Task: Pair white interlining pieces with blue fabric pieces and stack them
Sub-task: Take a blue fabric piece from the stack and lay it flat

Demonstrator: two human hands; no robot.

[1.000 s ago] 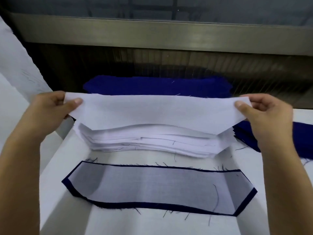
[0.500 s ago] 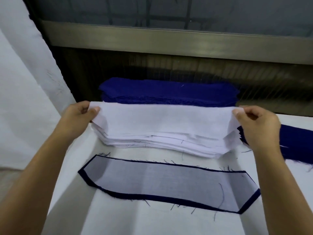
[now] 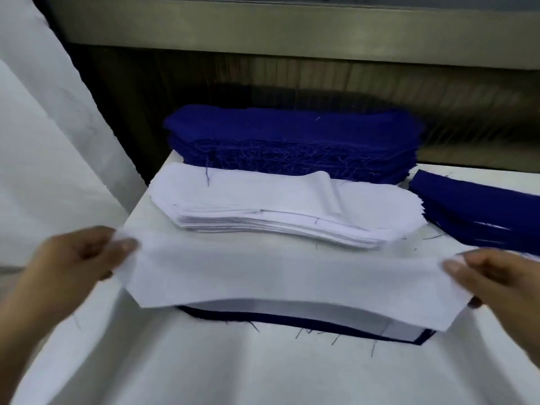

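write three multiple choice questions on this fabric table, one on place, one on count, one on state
1. Where is the tall blue fabric stack relative to the white interlining stack?
A) behind it
B) under it
C) left of it

2. How many blue fabric stacks show?
A) one
B) two
C) four

3. How is the lifted interlining piece held?
A) crumpled in one hand
B) lying unheld
C) pinched at both ends

Answers:
1 A: it sits farther from the person than the white stack.
2 B: the tall one plus a lower blue stack at the right.
3 C: the left hand and right hand each pinch an end.
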